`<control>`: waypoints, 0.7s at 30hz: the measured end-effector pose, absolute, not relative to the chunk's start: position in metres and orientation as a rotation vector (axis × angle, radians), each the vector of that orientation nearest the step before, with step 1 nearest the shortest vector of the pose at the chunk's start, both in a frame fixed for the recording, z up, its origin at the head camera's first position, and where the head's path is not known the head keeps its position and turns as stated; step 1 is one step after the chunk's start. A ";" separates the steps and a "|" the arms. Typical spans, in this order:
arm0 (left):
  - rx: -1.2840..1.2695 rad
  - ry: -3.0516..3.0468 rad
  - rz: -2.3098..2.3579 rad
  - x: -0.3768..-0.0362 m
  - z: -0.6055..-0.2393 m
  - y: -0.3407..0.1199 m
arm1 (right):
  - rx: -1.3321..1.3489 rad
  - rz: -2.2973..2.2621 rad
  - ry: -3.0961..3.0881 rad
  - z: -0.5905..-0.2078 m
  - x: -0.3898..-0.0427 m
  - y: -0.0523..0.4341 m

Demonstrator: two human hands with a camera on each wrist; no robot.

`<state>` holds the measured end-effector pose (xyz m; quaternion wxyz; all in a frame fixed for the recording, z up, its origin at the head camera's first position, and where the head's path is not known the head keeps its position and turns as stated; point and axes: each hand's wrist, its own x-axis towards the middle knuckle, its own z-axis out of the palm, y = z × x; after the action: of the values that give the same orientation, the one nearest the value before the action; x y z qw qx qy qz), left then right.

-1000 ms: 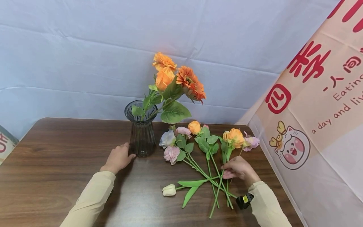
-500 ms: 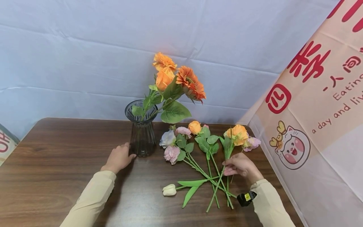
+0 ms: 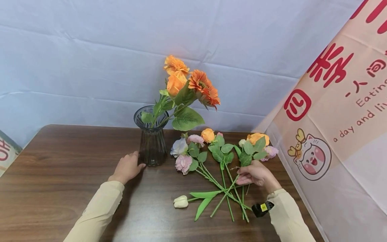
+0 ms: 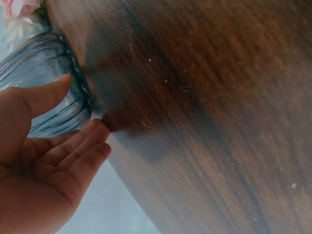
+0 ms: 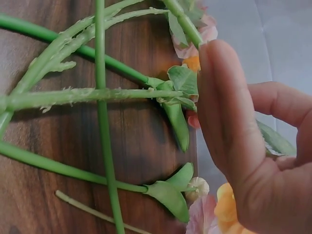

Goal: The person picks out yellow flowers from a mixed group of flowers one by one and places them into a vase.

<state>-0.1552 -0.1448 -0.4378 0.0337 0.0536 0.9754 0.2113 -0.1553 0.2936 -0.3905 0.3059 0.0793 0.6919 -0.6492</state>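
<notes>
My left hand [image 3: 127, 168] holds the base of the grey ribbed glass vase [image 3: 152, 148] from its left side. In the left wrist view the thumb lies along the glass [image 4: 51, 105] and the fingers [image 4: 85, 151] curl near its bottom edge. Orange flowers [image 3: 176, 82] with large leaves stand in the vase, leaning right. At the right, my right hand [image 3: 257, 174] pinches the green stem [image 3: 223, 200] of an orange rose [image 3: 259, 137], whose leaves [image 3: 249, 151] show just above the fingers. In the right wrist view the thumb [image 5: 226, 97] hides part of that stem.
Pink and pale blue flowers [image 3: 182, 164], a small orange flower [image 3: 208, 135], a purple flower [image 3: 271, 153] and a white tulip [image 3: 180, 201] lie with crossing stems on the brown wooden table [image 3: 60, 168]. A pale cloth [image 3: 90, 67] hangs behind, and a printed banner [image 3: 347, 134] at the right.
My right hand has lifted and turned the orange rose: its head has shifted right and its lower stem end has swung left. The left hand has stayed at the vase.
</notes>
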 end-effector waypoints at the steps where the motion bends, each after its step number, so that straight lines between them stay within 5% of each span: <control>1: 0.166 3.001 0.650 -0.155 -0.438 -0.145 | 0.201 -1.721 1.828 -0.390 -0.155 0.293; 21: 0.156 2.997 0.647 -0.156 -0.439 -0.144 | 0.199 -1.771 1.800 -0.380 -0.154 0.291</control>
<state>-0.1561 -0.1444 -0.4387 0.0359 0.0507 0.9756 0.2107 -0.1540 0.2908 -0.3805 0.2997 0.0750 0.6779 -0.6670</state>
